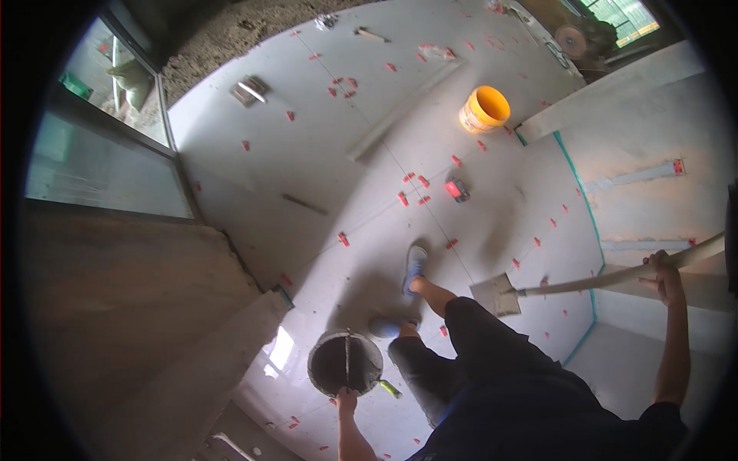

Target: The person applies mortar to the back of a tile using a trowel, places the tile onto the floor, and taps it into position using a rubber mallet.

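My left hand (347, 399) is closed on a dark, mortar-stained bucket (314, 367) at its near edge. A thin bar, seemingly the bucket's handle, crosses the mouth toward my fingers. My right hand (664, 278) is wrapped round the long pale shaft of a shovel (500, 295), well up from the blade. That square, grey-crusted blade hangs or rests to the right of my legs; whether it touches the floor I cannot tell. Beside the bucket's right side shows a yellow-green handle (390, 389) of some tool, the rest of it hidden.
Large pale floor tiles (307, 169) carry many red levelling clips (344, 239). Ahead stand a yellow bucket (478, 115) and a small red-and-black device (457, 189). Farther off lie a hammer (372, 34), a trowel-like tool (250, 91) and loose soil (231, 38). Walls flank both sides.
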`<action>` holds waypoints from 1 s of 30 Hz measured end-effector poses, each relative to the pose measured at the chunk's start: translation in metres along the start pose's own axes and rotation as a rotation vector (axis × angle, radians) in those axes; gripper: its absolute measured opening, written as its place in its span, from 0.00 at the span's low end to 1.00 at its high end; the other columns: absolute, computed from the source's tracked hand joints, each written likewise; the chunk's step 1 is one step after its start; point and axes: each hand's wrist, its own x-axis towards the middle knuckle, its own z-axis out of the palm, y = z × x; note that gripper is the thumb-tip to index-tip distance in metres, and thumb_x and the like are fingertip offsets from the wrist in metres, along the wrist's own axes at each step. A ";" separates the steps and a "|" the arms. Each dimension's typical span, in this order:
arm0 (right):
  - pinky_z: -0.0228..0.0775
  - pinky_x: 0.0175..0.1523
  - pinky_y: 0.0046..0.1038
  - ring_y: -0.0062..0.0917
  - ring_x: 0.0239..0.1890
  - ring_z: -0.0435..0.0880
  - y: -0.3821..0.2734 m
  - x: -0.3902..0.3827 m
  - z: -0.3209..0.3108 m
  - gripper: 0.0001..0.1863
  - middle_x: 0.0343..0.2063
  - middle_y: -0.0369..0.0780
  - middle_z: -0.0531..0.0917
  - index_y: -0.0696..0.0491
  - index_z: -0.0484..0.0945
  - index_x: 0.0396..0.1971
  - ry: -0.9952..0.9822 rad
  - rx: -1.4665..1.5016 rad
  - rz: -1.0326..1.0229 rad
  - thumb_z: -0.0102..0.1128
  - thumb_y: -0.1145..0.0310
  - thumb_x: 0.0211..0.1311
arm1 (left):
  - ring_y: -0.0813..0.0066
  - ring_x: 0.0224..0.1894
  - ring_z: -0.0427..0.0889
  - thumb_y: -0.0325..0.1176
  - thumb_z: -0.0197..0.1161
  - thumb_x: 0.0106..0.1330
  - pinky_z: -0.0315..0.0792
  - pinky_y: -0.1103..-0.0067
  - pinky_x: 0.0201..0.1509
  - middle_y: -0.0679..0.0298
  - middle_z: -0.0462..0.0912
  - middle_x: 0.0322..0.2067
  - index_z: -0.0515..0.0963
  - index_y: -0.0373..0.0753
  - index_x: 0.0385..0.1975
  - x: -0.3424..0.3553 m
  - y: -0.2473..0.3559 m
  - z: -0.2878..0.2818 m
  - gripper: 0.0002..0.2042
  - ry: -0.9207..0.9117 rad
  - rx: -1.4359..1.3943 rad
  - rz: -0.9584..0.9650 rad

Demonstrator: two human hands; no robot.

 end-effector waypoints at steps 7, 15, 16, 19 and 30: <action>0.67 0.48 0.49 0.27 0.45 0.75 -0.027 0.060 -0.032 0.07 0.36 0.33 0.77 0.41 0.71 0.28 0.013 -0.028 0.068 0.61 0.64 0.50 | 0.47 0.42 0.79 0.39 0.58 0.48 0.71 0.63 0.47 0.44 0.81 0.36 0.78 0.31 0.33 -0.078 0.083 -0.053 0.17 0.030 0.009 -0.082; 0.55 0.22 0.16 0.11 0.18 0.68 -0.124 0.108 -0.038 0.06 0.17 0.30 0.76 0.49 0.75 0.20 -0.009 -0.012 -0.241 0.64 0.68 0.47 | 0.46 0.42 0.78 0.43 0.61 0.48 0.72 0.62 0.46 0.43 0.80 0.34 0.78 0.31 0.32 -0.134 0.191 -0.148 0.19 0.161 0.104 0.013; 0.55 0.22 0.17 0.12 0.18 0.67 -0.135 0.107 -0.037 0.08 0.16 0.30 0.74 0.49 0.74 0.19 -0.023 -0.030 -0.224 0.65 0.67 0.47 | 0.46 0.42 0.78 0.43 0.61 0.48 0.72 0.62 0.46 0.43 0.80 0.34 0.78 0.31 0.32 -0.129 0.203 -0.155 0.19 0.166 0.097 0.002; 0.57 0.24 0.17 0.12 0.20 0.68 -0.179 0.112 -0.030 0.08 0.17 0.30 0.74 0.50 0.73 0.19 0.076 -0.100 -0.329 0.65 0.69 0.48 | 0.46 0.42 0.78 0.43 0.61 0.48 0.72 0.62 0.46 0.43 0.80 0.33 0.78 0.31 0.32 -0.109 0.255 -0.182 0.19 0.179 0.085 -0.005; 0.66 0.37 0.23 0.19 0.26 0.72 -0.367 0.149 -0.011 0.06 0.20 0.32 0.72 0.52 0.71 0.20 0.295 -0.096 -0.637 0.61 0.70 0.44 | 0.46 0.42 0.78 0.43 0.61 0.48 0.72 0.62 0.46 0.43 0.80 0.33 0.78 0.31 0.31 0.036 0.472 -0.318 0.19 0.138 0.057 0.065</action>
